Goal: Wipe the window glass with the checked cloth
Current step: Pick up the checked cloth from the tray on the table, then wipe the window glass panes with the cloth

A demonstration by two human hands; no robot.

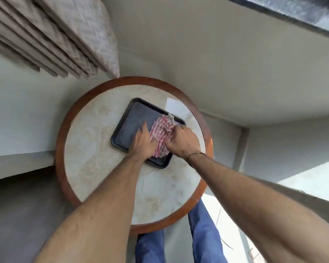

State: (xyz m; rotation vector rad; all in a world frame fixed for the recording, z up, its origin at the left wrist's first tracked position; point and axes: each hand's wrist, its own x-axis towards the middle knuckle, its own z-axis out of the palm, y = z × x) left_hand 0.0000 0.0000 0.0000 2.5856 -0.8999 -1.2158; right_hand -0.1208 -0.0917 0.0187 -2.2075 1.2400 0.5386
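Note:
A red-and-white checked cloth (160, 130) lies crumpled in a dark rectangular tray (127, 128) on a round table (95, 149). My left hand (143, 142) rests on the cloth's left side with fingers spread flat, and part of the cloth is hidden beneath it. My right hand (182, 140) is closed on the bunched right part of the cloth. The window glass (302, 10) shows as a dark strip at the top right, far from both hands.
The table has a marble-like top and a brown wooden rim. Folded beige curtains (61, 37) hang at the upper left. A pale wall and a ledge (226, 114) run behind the table. My legs in blue jeans (203, 232) stand under the near edge.

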